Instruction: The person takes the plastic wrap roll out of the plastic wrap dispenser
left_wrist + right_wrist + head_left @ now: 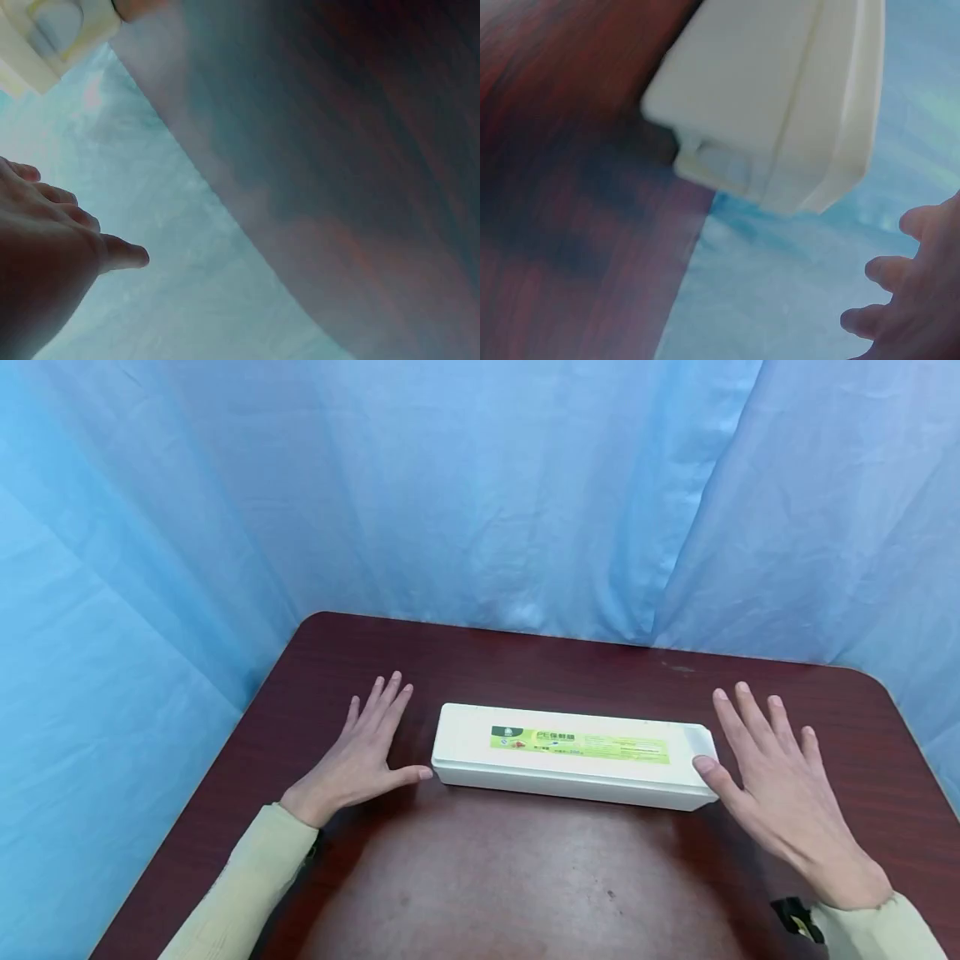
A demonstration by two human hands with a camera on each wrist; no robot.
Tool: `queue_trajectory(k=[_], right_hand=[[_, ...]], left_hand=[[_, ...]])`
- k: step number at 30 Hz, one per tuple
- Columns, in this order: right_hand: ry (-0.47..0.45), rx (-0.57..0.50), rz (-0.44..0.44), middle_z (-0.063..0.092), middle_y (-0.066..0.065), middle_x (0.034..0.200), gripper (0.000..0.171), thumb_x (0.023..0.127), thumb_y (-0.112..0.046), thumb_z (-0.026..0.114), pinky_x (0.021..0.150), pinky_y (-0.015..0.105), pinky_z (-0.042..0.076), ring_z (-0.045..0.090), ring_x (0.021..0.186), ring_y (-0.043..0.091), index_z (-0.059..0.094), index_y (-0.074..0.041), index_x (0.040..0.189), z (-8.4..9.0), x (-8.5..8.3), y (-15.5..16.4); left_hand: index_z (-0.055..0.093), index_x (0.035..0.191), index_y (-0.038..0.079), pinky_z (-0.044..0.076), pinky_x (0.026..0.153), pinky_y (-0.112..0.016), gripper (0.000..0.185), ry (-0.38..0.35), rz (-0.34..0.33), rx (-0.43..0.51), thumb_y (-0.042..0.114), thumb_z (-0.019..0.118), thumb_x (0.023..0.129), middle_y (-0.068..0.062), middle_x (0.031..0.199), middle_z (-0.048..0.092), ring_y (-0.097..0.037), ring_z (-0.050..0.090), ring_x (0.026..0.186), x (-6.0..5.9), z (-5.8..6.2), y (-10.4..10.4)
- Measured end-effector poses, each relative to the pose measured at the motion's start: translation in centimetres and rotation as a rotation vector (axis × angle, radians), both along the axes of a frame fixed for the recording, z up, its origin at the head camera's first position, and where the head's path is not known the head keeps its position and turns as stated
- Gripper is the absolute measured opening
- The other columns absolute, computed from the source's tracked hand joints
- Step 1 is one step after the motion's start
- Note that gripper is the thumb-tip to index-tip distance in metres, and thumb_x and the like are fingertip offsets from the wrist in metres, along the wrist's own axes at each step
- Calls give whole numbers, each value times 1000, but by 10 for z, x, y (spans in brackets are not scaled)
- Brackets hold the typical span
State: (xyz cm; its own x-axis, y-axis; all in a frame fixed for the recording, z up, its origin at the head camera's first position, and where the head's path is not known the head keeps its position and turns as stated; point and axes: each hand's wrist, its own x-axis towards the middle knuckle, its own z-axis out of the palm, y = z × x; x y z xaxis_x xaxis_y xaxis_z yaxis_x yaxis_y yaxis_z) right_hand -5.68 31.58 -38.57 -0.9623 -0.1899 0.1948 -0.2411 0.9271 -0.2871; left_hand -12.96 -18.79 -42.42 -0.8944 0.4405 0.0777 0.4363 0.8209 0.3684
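A long white cling film box [465, 735] with a green label [581, 745] lies lengthwise across the table, its lid down. My left hand [367, 760] is spread beside the box's left end, thumb tip right at the corner. Past the right end my right hand [787, 785] is spread too, its thumb overlapping the lid's corner in the head view. Neither hand grips anything. One end of the box [735, 82] fills the upper middle of the right wrist view, with fingers [889, 274] at lower right. In the left wrist view, the box's other end [82, 37] shows at top left.
The dark reddish-brown table [525, 877] has rounded far corners. Light blue curtains [480, 502] hang behind it and along both sides. Black straps [798, 918] show at the wrists, by the pale sleeves [240, 877].
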Motion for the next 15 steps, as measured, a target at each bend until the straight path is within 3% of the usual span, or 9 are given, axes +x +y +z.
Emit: queue_trajectory(k=[6, 11, 15], right_hand=[[29, 5, 61, 3, 3, 174, 82, 104, -48, 55, 117, 72, -4, -2, 158, 41, 12, -20, 168, 6, -6, -24], [47, 21, 121, 6, 5, 174, 83, 103, -52, 54, 118, 71, 0, 3, 158, 41, 13, -19, 168, 7, -12, -46], [49, 44, 174, 11, 7, 173, 84, 102, -54, 56, 117, 72, 10, 12, 157, 41, 15, -20, 168, 3, -16, -67]], left_hand=[[9, 167, 10, 7, 122, -64, 120, -99, -16, 153, 53, 82, 83, -9, 174, 1, -33, 0, 159, -1, -2, 6], [9, 167, 12, 11, 123, -60, 120, -167, -9, 212, 49, 84, 82, -6, 174, 3, -31, 3, 159, -1, -4, 12], [4, 168, 14, 18, 122, -57, 123, -258, -1, 257, 46, 86, 82, -6, 174, 5, -30, 8, 159, 1, -6, 16]])
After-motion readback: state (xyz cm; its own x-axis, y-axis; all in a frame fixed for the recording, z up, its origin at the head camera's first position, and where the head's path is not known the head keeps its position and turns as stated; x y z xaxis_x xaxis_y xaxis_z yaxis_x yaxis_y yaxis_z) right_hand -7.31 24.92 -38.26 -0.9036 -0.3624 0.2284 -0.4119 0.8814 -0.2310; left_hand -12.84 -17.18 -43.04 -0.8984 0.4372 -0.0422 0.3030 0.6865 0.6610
